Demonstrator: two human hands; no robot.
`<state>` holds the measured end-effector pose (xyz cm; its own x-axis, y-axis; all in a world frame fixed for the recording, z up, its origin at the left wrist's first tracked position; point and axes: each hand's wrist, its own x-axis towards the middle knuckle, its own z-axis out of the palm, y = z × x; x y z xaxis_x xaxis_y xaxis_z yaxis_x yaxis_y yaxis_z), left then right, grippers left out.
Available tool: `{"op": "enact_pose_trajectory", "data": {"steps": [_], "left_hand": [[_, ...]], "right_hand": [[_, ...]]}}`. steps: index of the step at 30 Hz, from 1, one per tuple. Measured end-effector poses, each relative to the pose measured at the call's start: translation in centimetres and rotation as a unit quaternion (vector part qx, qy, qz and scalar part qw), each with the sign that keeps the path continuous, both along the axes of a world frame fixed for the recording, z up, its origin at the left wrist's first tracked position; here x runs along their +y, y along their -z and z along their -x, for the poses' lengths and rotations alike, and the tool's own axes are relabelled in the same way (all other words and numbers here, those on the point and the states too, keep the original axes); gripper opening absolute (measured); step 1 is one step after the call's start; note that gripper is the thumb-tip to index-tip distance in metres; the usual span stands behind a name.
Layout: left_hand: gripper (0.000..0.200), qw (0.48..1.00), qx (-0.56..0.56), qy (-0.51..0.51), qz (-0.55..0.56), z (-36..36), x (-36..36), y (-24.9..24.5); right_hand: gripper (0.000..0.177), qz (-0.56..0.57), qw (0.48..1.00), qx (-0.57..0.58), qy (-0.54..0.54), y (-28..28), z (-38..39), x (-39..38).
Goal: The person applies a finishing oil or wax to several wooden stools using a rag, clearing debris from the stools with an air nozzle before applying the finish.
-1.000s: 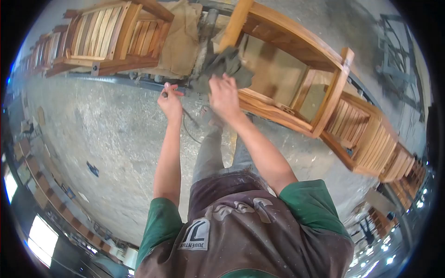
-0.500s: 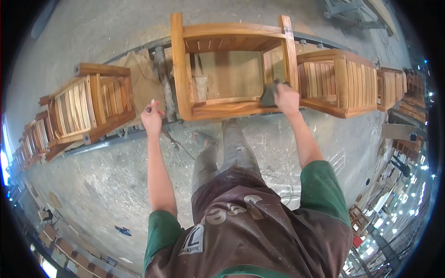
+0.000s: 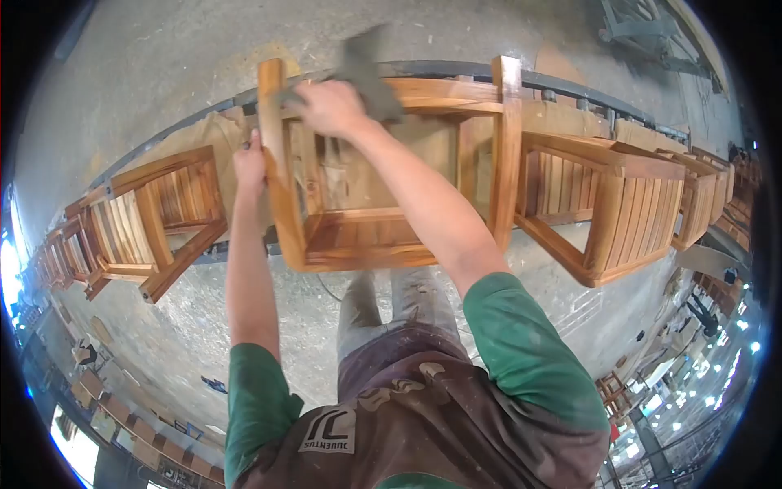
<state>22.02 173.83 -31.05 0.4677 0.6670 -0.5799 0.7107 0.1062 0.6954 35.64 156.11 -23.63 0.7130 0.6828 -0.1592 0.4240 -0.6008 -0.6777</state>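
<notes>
A varnished wooden chair frame with slats lies tipped in front of me. My right hand reaches across to its far left corner, closed on a dark grey-green cloth. The cloth is smeared by motion and hangs over the upper rail, near the left post. Just outside that post is my left hand, its fingers curled closed with a small dark spot at the fingertips. I cannot tell what the left hand holds.
More slatted wooden chairs stand in a row, one to the left and one to the right, with others beyond each. A metal rail track with brown sheeting runs beneath them. Behind is a grey metal stand.
My right hand has swept left with the cloth, from the chair's right side to its far left corner. My left hand has moved up beside the left post. The chair has tilted, showing its lower slats.
</notes>
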Motion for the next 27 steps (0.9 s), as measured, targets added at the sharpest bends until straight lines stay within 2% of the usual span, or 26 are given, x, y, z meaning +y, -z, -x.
{"op": "enact_pose_trajectory", "data": {"steps": [1,2,3,4,5,6,7,8,9,10,11,12,14,15,17,18,19,21,23,25,27], "left_hand": [[0.048,0.998,-0.062,-0.018,0.018,-0.1,0.3,0.7],[0.048,0.992,-0.118,-0.034,0.034,0.5,1.1,1.5],[0.046,0.999,-0.042,0.028,0.013,0.6,3.1,3.2],[0.046,0.999,-0.033,0.01,0.034,0.2,2.6,1.9],[0.046,0.998,-0.028,-0.009,0.053,-0.4,2.3,0.4],[0.046,0.996,-0.031,-0.021,0.075,-0.7,2.6,0.6],[0.046,0.997,-0.031,-0.024,0.071,-1.2,2.8,0.4],[0.046,0.995,-0.037,-0.031,0.083,-1.5,2.6,0.0],[0.046,0.994,-0.043,-0.038,0.094,-1.7,2.6,-0.3],[0.047,0.997,-0.025,-0.016,0.076,-1.8,2.8,0.0],[0.047,0.997,-0.029,-0.018,0.071,-2.3,3.2,0.5],[0.047,0.997,-0.025,-0.006,0.067,-2.5,3.4,1.0],[0.041,0.998,0.0,0.014,0.056,-1.9,2.8,-0.4],[0.041,0.999,-0.003,0.013,0.05,-1.4,2.3,-1.7],[0.035,0.994,-0.089,-0.033,0.054,-0.1,0.9,-4.8],[0.028,0.994,-0.09,-0.042,0.041,0.0,-1.3,-9.7],[0.028,0.994,-0.092,-0.045,0.038,1.1,-0.9,-11.1],[0.022,0.985,-0.148,-0.006,0.093,4.0,0.1,-13.4],[0.019,0.978,-0.186,-0.007,0.095,5.8,-1.1,-15.6],[0.02,0.968,-0.218,-0.036,0.117,7.5,-2.8,-16.5],[0.017,0.975,-0.19,-0.063,0.094,9.9,-3.2,-13.1]], "right_hand": [[0.035,-0.117,0.992,-0.019,-0.034,0.3,0.0,0.2],[0.037,-0.125,0.991,0.017,-0.046,-1.1,-1.0,-1.3],[0.039,-0.135,0.988,0.054,-0.057,-3.5,-2.7,-3.6],[0.035,-0.112,0.987,0.106,0.036,-5.4,-3.7,-6.9],[0.028,-0.153,0.981,0.038,0.112,-5.1,-5.1,-10.9],[0.025,-0.195,0.953,0.075,0.22,-3.9,-6.4,-15.8],[0.025,-0.112,0.955,-0.013,0.275,-3.4,-7.6,-20.8],[0.026,-0.05,0.958,-0.105,0.261,-1.9,-8.6,-25.9],[0.031,0.127,0.931,-0.239,0.245,1.0,-8.3,-30.1],[0.034,-0.1,0.893,0.052,0.436,1.2,-7.4,-29.7],[0.038,-0.31,0.7,0.335,0.549,1.2,-6.7,-29.4],[0.038,-0.313,0.701,0.337,0.544,2.6,-7.1,-30.1],[0.046,-0.353,0.621,0.46,0.527,4.9,-7.7,-32.1],[0.046,-0.357,0.621,0.461,0.523,4.5,-7.1,-32.1],[0.05,-0.42,0.658,0.356,0.514,3.2,-6.5,-32.5],[0.05,-0.41,0.664,0.319,0.538,3.2,-6.9,-34.1],[0.05,-0.409,0.734,0.247,0.482,0.6,-5.4,-34.9],[0.052,-0.514,0.723,0.227,0.402,-1.7,-3.3,-37.2],[0.052,-0.499,0.788,0.091,0.35,-9.5,-0.6,-32.9],[0.052,-0.519,0.772,0.093,0.356,-6.7,1.0,-36.7],[0.052,-0.55,0.742,0.117,0.364,-4.1,4.8,-38.6]]}}
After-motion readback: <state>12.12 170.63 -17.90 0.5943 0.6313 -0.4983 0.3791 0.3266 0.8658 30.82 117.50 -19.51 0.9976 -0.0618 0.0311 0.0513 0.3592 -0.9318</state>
